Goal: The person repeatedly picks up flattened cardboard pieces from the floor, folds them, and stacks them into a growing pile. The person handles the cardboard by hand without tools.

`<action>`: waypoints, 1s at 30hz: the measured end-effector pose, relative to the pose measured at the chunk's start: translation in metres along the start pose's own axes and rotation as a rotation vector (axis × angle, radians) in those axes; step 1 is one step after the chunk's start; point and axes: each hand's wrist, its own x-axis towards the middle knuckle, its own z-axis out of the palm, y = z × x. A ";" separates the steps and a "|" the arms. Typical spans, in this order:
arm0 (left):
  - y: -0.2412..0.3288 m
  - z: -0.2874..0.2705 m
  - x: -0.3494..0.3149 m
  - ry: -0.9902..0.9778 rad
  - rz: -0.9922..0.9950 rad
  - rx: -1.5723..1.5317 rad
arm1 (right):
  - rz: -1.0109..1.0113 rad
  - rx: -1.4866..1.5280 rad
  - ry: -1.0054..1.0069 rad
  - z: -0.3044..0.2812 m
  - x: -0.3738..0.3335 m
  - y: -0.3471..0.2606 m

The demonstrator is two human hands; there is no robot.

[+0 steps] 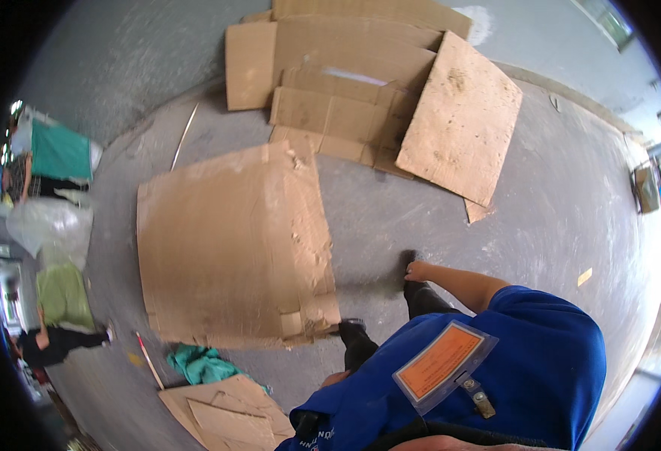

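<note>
My right hand (418, 271) hangs beside my right leg over the grey floor, fingers curled in, with nothing seen in them. Of my left arm only a patch of bare skin (335, 378) shows past the blue shirt; the fingers are hidden. Just ahead and to the left, a large flattened brown cardboard sheet (217, 244) lies with its torn right edge close to my left shoe (353, 323). Farther off, a stained cardboard panel (462, 120) rests at a slant on a spread of folded cardboard (330, 113) by the wall.
A crumpled green cloth (202, 364) and smaller cardboard pieces (225, 413) lie at lower left, beside a thin stick (148, 361). Another person (52, 342) is at far left, near a pale green sack (65, 295) and clear plastic (56, 225). A box (645, 188) stands far right.
</note>
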 end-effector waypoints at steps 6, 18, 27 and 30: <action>0.157 0.006 0.050 0.013 0.215 0.150 | 0.163 0.269 0.204 -0.059 -0.063 0.151; 0.620 0.139 0.150 0.189 0.433 0.622 | 0.737 0.700 0.306 -0.002 -0.207 0.358; 0.934 0.282 0.263 -0.079 0.352 0.598 | 0.803 0.936 0.297 0.004 -0.170 0.333; 1.019 0.327 0.351 0.001 0.533 0.660 | 0.915 1.241 0.188 -0.028 -0.148 0.324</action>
